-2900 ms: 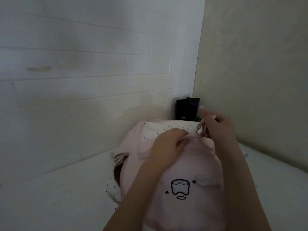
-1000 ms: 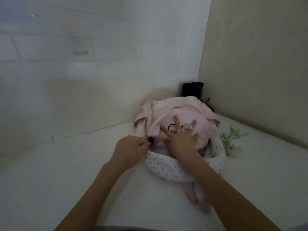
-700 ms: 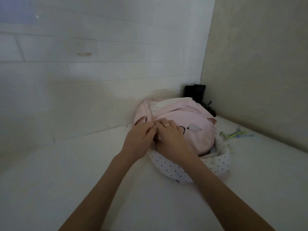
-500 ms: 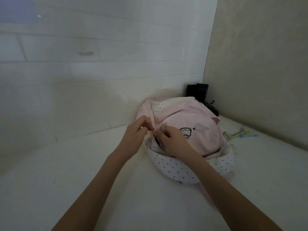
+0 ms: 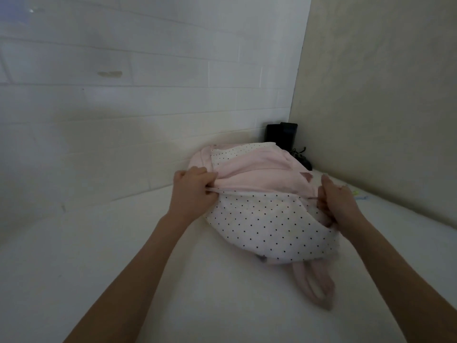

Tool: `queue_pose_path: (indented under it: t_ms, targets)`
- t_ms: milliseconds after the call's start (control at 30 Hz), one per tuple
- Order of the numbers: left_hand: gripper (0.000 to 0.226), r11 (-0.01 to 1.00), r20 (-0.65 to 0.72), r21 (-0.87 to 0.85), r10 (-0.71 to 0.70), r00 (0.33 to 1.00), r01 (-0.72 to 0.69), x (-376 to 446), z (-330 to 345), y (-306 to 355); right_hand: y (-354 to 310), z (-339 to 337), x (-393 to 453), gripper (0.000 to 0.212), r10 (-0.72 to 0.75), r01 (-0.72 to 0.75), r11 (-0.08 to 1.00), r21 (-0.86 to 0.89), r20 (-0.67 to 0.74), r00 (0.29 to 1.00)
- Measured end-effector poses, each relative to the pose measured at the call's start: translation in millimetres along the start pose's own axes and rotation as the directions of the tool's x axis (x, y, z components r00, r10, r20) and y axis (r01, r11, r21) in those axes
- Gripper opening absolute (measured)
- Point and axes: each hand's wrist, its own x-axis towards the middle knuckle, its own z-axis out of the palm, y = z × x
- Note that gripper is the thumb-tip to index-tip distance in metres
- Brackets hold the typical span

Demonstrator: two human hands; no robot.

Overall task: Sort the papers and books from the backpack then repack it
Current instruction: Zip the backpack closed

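white table [image 5: 123, 256]: pink polka-dot backpack [image 5: 262, 219] lying flat, left hand [image 5: 191, 194] and right hand [image 5: 337, 203] gripping edges.

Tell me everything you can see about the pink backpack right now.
The backpack is soft pale pink fabric with a white panel dotted in black. It lies flat on the white surface near the wall corner, its pink straps trailing toward the camera. The left hand pinches the seam at its left edge; the right hand grips its right edge. No papers or books show.
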Motion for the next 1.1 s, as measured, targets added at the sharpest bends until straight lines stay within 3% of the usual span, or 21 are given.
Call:
queue_pose_path:
  t_ms: [100,200,267,333,433,500,567,600,700,800,967,1067,1100]
  targets:
    - [0.007,1.000,0.020,0.000,0.026,0.999,-0.026,-3.7,3.9,16.2,6.6,12.6,-2.2,0.053,-0.033,0.029,0.997,-0.078,-0.054,0.998]
    - [0.029,0.975,0.062,-0.155,0.170,0.983,-0.159,-8.4,-0.2,41.9,-11.8,24.1,-23.3,0.059,-0.190,0.184,0.979,0.084,0.075,0.979]
    - [0.032,0.917,0.112,-0.293,0.314,0.943,-0.270,-9.7,0.2,76.0,-28.3,27.1,-34.3,0.065,-0.271,0.244,0.953,0.182,0.142,0.952]
    - [0.031,0.899,0.099,-0.214,0.408,0.907,-0.381,-10.0,12.7,104.4,-38.7,29.0,-38.7,0.063,-0.269,0.243,0.947,0.209,0.110,0.957]
    - [0.039,0.917,-0.055,-0.103,0.381,0.923,-0.384,-3.5,26.0,109.8,-23.8,12.5,-14.7,0.044,-0.047,0.078,0.975,0.207,-0.149,0.988]
    - [0.039,0.898,-0.154,-0.051,0.425,0.892,-0.437,-5.2,26.8,100.5,2.9,-14.9,11.1,0.031,0.220,-0.149,0.954,0.260,-0.273,0.937]
    - [0.043,0.869,-0.148,-0.006,0.488,0.860,-0.494,-11.7,27.8,94.6,25.9,-34.2,26.0,0.023,0.435,-0.324,0.868,0.375,-0.263,0.861]
    - [0.044,0.869,-0.121,-0.008,0.490,0.863,-0.495,-16.1,28.2,92.2,35.2,-33.9,32.5,0.024,0.460,-0.355,0.858,0.371,-0.250,0.852]
    - [0.044,0.945,0.044,-0.031,0.326,0.944,-0.325,-20.4,28.3,81.3,34.3,-11.9,37.1,0.033,0.319,-0.253,0.938,0.238,-0.300,0.899]
    - [0.042,0.971,0.226,0.031,0.223,0.948,-0.236,-9.7,25.7,91.7,17.8,10.8,29.6,0.040,0.135,-0.095,0.981,0.168,-0.244,0.960]
    - [0.046,0.929,0.310,-0.068,0.366,0.877,-0.363,0.6,44.3,164.2,7.4,14.0,15.2,0.054,-0.142,0.147,0.987,0.067,-0.079,0.987]
    - [0.048,0.924,0.473,-0.045,0.355,0.807,-0.380,1.1,65.6,163.1,21.7,-13.4,24.4,0.060,-0.148,0.149,0.989,0.005,-0.101,0.984]
    - [0.047,0.927,0.532,-0.060,0.343,0.774,-0.370,0.5,72.7,158.2,27.6,-23.2,28.4,0.061,-0.169,0.157,0.981,-0.115,-0.102,0.980]
